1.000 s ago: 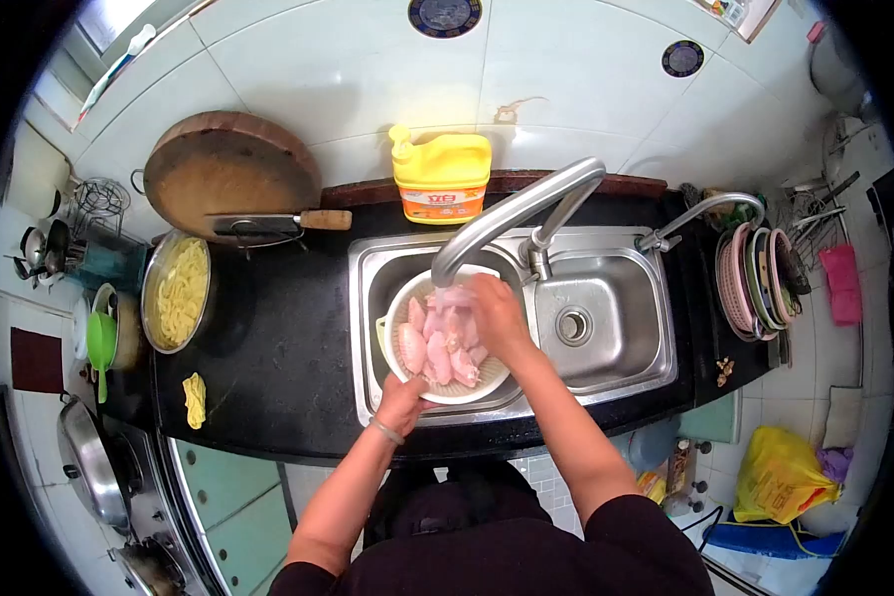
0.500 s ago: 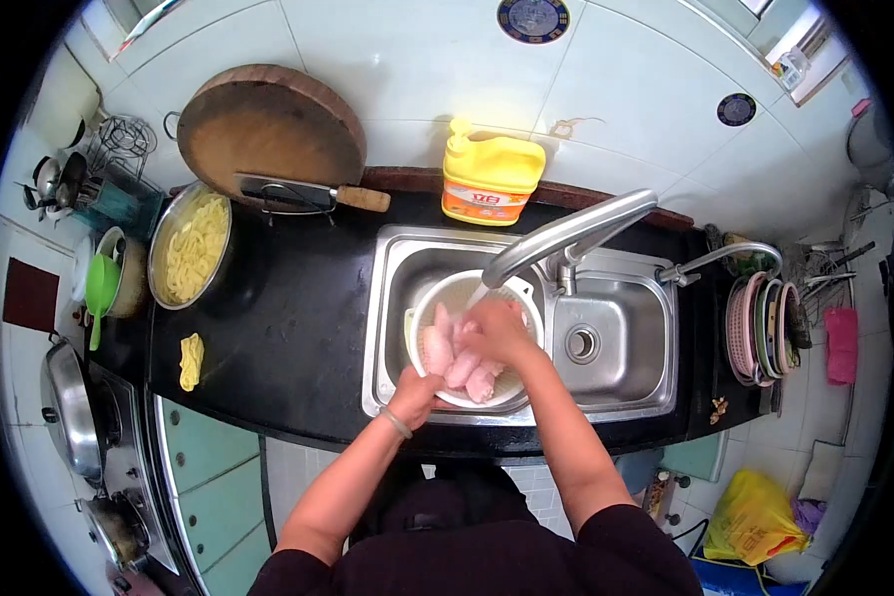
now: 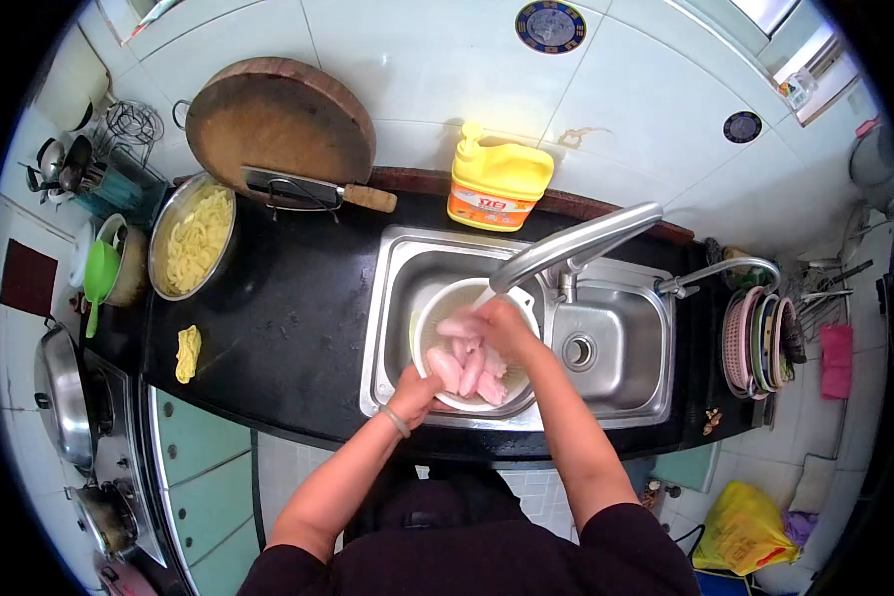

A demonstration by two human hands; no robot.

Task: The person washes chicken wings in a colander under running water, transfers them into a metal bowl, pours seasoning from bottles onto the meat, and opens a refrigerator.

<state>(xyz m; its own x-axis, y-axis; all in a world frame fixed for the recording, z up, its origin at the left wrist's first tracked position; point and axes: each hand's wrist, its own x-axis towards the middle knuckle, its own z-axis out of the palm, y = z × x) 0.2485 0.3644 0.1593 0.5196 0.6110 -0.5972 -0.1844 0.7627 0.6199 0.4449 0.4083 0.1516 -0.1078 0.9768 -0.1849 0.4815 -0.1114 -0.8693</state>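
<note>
Yellow jug (image 3: pixel 507 179) at back of worktop (image 3: pixel 268 338): label (image 3: pixel 489 209) reads 立白; two large red characters on white ground, orange below; finer print near them too small to read; larger round wall medallion (image 3: pixel 550 27): gold marks around blue rim, can't tell if characters; smaller wall medallion (image 3: pixel 742 126): pattern too fine to make out; yellow plastic bag (image 3: pixel 737 519), lower right: red print on creased side, illegible
</note>
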